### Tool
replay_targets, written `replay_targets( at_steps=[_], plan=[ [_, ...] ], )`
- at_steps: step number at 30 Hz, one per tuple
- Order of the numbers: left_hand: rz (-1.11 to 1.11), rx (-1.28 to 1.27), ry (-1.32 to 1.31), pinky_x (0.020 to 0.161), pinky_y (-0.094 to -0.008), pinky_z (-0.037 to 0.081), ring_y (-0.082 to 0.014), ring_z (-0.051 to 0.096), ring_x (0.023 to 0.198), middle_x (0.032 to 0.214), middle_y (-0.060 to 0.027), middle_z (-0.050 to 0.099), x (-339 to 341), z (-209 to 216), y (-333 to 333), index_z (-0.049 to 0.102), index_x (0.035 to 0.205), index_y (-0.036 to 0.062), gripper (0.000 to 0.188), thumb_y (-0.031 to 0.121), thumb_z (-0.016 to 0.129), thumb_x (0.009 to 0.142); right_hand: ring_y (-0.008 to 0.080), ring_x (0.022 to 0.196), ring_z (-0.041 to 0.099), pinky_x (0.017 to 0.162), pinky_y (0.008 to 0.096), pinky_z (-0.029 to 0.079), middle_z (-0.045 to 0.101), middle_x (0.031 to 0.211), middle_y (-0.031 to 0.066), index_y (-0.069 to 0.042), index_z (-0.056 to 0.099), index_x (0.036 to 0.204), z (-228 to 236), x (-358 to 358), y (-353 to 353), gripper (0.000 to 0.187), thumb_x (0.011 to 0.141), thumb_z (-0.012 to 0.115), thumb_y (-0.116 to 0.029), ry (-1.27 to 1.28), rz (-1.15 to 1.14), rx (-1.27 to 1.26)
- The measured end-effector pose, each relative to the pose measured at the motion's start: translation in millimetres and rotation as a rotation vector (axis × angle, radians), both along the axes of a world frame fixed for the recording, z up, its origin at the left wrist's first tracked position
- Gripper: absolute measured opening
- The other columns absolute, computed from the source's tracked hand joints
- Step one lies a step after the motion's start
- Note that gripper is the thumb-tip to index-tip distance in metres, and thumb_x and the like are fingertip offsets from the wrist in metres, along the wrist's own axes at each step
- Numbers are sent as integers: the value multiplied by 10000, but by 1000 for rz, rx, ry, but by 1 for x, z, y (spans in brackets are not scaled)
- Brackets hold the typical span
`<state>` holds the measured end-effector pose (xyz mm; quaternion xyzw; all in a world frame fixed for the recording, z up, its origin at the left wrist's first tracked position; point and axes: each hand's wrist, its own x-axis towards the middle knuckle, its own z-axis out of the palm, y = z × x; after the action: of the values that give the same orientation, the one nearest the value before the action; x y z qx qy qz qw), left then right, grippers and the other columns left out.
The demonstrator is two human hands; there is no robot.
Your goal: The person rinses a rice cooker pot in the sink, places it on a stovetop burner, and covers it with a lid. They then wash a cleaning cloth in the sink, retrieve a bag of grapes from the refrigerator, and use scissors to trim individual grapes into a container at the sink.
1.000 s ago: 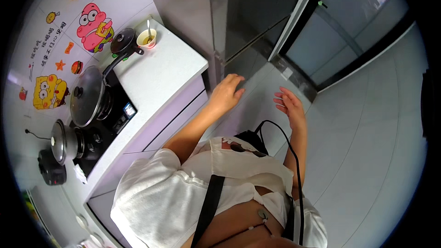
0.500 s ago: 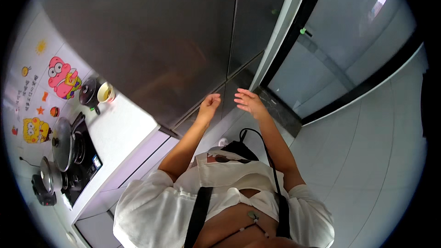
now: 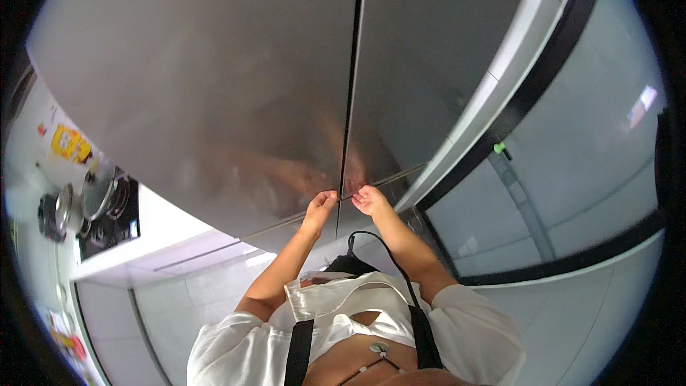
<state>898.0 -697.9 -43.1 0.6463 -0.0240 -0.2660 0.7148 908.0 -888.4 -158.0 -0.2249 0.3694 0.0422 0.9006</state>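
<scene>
A tall grey double-door refrigerator stands before me, its left door [image 3: 214,86] and right door [image 3: 421,71] meeting at a dark vertical seam. My left hand [image 3: 319,209] is at the lower inner corner of the left door, fingers drawn together and hooked at its edge. Just right of the seam, my right hand [image 3: 369,199] curls its fingers at the bottom edge of the right door. The fingertips of both hands are partly hidden at these edges. Both doors look closed, and their glossy fronts reflect my hands.
At the left, a white counter [image 3: 168,218] carries a black stove [image 3: 114,225] with a lidded pan [image 3: 98,196] and a pot [image 3: 68,207]. A black-framed frosted glass door [image 3: 564,171] with a green-tipped handle [image 3: 499,148] stands at the right. Light tiles cover the floor [image 3: 564,314].
Both hands have gone from hanging apart in the air to the lower door edges beside the seam. My view has shifted, so the refrigerator fills more of it and the counter sits farther left.
</scene>
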Motion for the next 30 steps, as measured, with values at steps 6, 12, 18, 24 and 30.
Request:
replay_targets(
  at_steps=[6, 12, 18, 24, 30],
  plan=[
    [213, -7, -54, 712, -214, 326, -64, 426, 814, 891, 36, 522, -9, -13, -14, 536, 1045, 72, 343, 336, 541, 826, 191, 681, 464, 760, 351, 407, 439, 636, 25, -103, 417, 617, -6, 16, 6, 121, 625, 505, -20, 7, 129, -5],
    [387, 51, -27, 830, -258, 353, -126, 475, 903, 938, -37, 550, -18, 6, -25, 514, 1035, 25, 391, 341, 562, 810, 183, 651, 459, 765, 347, 413, 413, 577, 36, -97, 384, 577, 1, -8, 5, 143, 611, 462, 17, 38, 191, -76],
    [624, -151, 163, 899, -404, 285, -160, 357, 1079, 1122, -51, 462, -20, -36, -25, 475, 1060, 84, 501, 477, 567, 763, 224, 785, 500, 840, 414, 406, 490, 768, 78, -55, 456, 779, 7, -80, -50, 105, 701, 430, 10, 28, 331, -137],
    [663, -233, 226, 939, -444, 257, -181, 355, 1035, 1152, -30, 374, -23, -55, -44, 369, 1146, 130, 620, 555, 554, 734, 236, 894, 535, 834, 456, 411, 563, 905, 98, -75, 534, 901, 30, -142, -87, 169, 787, 411, -60, 113, 158, -136],
    [636, -336, 217, 954, -435, 263, -223, 317, 1141, 1236, -65, 321, -35, -44, -72, 303, 1212, 106, 684, 524, 569, 742, 247, 857, 563, 784, 427, 447, 587, 947, 108, -67, 553, 969, 8, -191, -137, 209, 814, 471, -180, -306, 70, -28]
  ],
)
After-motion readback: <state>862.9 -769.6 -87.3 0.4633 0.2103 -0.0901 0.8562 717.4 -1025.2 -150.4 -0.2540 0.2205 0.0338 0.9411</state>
